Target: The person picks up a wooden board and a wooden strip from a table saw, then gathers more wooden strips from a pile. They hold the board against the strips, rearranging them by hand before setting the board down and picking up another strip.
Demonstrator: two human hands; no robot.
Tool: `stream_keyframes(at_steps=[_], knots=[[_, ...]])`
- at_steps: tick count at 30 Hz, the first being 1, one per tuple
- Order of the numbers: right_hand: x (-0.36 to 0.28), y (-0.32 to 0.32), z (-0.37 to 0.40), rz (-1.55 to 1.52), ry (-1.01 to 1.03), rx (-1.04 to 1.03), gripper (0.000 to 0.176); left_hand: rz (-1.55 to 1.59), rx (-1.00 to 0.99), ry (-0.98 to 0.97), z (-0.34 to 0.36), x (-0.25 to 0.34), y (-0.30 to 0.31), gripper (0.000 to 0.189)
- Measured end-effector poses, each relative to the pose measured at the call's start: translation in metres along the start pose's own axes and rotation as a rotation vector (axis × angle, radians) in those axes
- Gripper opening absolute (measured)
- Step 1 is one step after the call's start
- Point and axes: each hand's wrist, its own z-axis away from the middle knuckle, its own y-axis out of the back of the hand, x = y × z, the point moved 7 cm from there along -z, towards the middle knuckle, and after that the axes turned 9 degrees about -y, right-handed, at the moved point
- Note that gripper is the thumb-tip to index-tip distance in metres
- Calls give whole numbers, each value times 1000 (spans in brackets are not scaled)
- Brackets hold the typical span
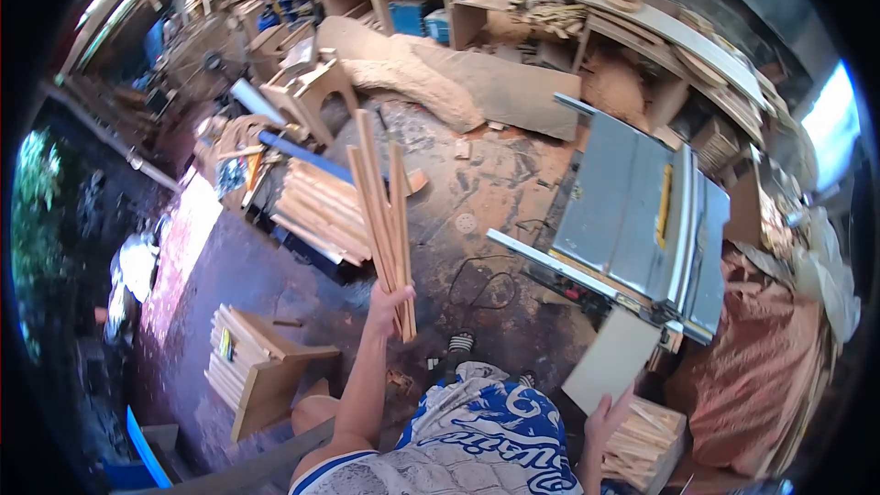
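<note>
Head view.
- Left hand [389, 301]: clamped round lower ends of slats [379, 211]. Bundle upright, tops fanning apart, left of saw [632, 220], well apart from it.
- Right hand [607, 417]: fingers spread, empty, below saw, just beside panel [612, 359]; contact unclear.
- Cord [481, 282]: looped on floor between slats and saw.

Risks, as judged:
- One-hand grip low on long bundle looks top-heavy; slats may splay or slip out.
- Cord near feet: trip hazard.
- Fanned tops may knock saw edge if swung.
</note>
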Motion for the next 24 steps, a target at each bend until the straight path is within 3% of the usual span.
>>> stream_keyframes(at_steps=[1, 4, 7, 13, 24], knots=[[-40, -1, -11, -179, -87, 2, 60, -5, -108, 46, 12, -2, -42, 32], [-122, 10, -51, -551, 65, -108, 61, 26, -450, 148, 49, -29, -164, 36], [-140, 56, -85, -539, 96, 1, 65, -45, -716, 204, 91, -58, -258, 29], [-25, 161, -112, -607, -27, 327, 70, -239, -1063, 284, 179, -105, -383, 24], [119, 329, -34, -582, -103, 702, 69, -298, -1429, 294, 340, -160, -520, 32]])
